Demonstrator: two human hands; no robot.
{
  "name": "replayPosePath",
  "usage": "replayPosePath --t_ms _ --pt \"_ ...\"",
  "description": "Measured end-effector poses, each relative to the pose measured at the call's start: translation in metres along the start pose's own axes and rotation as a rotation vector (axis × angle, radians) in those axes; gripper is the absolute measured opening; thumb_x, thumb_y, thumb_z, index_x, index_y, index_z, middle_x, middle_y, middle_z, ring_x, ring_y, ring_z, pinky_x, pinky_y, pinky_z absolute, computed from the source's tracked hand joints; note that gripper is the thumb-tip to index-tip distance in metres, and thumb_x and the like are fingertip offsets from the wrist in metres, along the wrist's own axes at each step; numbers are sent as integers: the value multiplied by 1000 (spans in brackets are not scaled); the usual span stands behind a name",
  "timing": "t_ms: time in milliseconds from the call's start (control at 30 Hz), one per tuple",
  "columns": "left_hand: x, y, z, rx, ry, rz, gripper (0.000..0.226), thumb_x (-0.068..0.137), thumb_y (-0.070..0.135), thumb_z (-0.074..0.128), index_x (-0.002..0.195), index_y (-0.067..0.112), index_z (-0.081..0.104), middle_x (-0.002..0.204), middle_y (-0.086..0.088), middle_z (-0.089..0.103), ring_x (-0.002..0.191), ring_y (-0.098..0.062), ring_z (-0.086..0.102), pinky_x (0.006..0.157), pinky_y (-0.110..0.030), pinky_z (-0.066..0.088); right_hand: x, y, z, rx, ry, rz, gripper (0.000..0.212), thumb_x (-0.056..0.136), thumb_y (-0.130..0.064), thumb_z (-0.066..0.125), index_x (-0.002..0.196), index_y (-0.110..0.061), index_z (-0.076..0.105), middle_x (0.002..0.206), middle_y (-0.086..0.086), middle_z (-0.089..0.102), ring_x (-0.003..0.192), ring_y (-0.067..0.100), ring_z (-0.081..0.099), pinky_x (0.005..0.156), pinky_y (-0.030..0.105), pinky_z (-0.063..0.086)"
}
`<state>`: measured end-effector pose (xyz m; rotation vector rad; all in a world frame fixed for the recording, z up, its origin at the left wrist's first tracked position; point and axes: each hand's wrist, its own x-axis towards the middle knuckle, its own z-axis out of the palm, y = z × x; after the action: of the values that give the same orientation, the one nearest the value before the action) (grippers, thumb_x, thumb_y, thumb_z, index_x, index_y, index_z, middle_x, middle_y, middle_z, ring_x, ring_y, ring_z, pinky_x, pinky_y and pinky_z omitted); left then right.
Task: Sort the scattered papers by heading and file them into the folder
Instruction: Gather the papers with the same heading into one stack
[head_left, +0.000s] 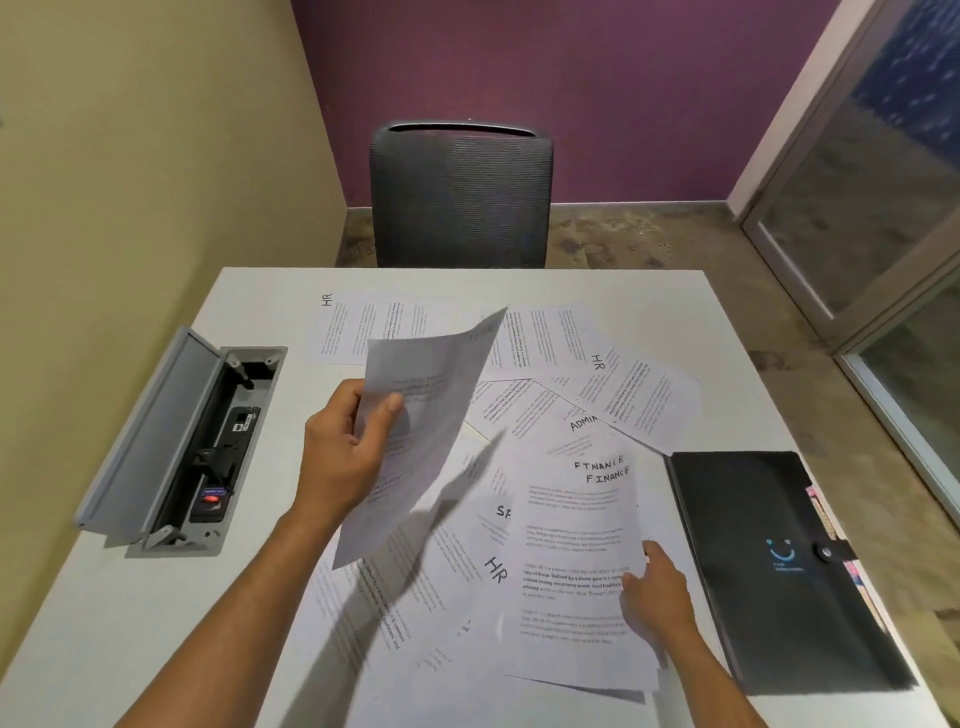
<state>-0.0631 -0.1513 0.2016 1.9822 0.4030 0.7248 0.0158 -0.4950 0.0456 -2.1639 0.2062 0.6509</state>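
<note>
Printed papers lie scattered over the white table. My left hand pinches one sheet by its left edge and holds it tilted above the pile; its heading is hidden. My right hand grips the right edge of a small stack headed FINANCE, lifted slightly off the table. Beneath lie sheets headed HR, ADMIN and a partly covered one starting "S". More HR sheets lie at the back left and back right. The black folder lies shut to the right.
An open grey cable box with sockets is set into the table's left side. A dark mesh chair stands behind the far table edge. A glass partition runs along the right. Coloured tabs stick out of the folder's right edge.
</note>
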Motion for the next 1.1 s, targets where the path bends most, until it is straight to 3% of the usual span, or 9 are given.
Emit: replayPosePath --t_ms 167,333,533,700,767,833,933,1000,1100 --pt "-21 4 17 41 -222 15 5 91 39 58 95 36 60 90 14 66 76 -15 63 60 -39 50 -2 6 -5 109 -12 -69 25 96 -15 61 118 -27 56 104 -8 68 89 16 68 62 23 58" --pt "-36 13 39 4 -318 -18 31 87 53 56 92 24 62 78 -3 66 70 -27 60 56 -39 47 -3 22 -13 235 -73 -57 28 96 -19 62 123 -26 56 114 -7 68 105 19 66 83 37 59" --pt "-32 18 60 -205 -280 -257 6 93 25 65 93 19 64 88 3 71 79 -15 67 65 -31 53 -10 30 -15 389 -147 -33 32 93 -21 65 124 -27 58 120 -2 71 106 23 70 89 53 57" --pt "-36 -14 76 -534 -230 -619 22 94 20 63 112 8 63 110 -13 72 103 -34 68 93 -55 51 -18 14 -14 517 -225 -54 34 93 -18 64 125 -28 58 118 -9 72 106 15 70 84 38 60" --pt "-43 -28 79 -477 -185 -669 23 92 27 66 109 12 65 108 -12 73 102 -33 69 94 -58 50 -23 6 -16 546 -284 -73 35 93 -21 64 126 -29 58 119 -10 71 107 13 70 84 36 59" --pt "-51 -40 81 -306 -177 -664 26 88 41 68 101 19 68 101 -7 74 96 -29 70 90 -57 53 -25 1 -16 576 -346 -66 39 92 -22 66 131 -26 58 124 -3 70 112 21 68 93 50 55" --pt "-64 -57 82 -95 -179 -632 59 76 68 65 92 12 60 92 -19 65 80 -25 63 77 -47 52 -26 -2 -14 635 -397 -28 45 90 -22 69 133 -23 58 127 3 68 115 28 66 98 57 50" --pt "-68 -59 82 -54 -166 -622 58 79 65 63 92 9 56 94 -21 62 81 -28 60 74 -45 50 -26 0 -12 642 -437 -9 49 89 -20 71 136 -22 56 129 6 67 118 31 64 100 59 48" --pt "-72 -52 85 -145 -118 -692 28 90 41 66 102 19 52 103 -2 63 100 -26 63 87 -45 52 -26 1 -10 634 -482 4 50 89 -17 71 136 -20 56 129 8 66 118 32 63 101 60 47"
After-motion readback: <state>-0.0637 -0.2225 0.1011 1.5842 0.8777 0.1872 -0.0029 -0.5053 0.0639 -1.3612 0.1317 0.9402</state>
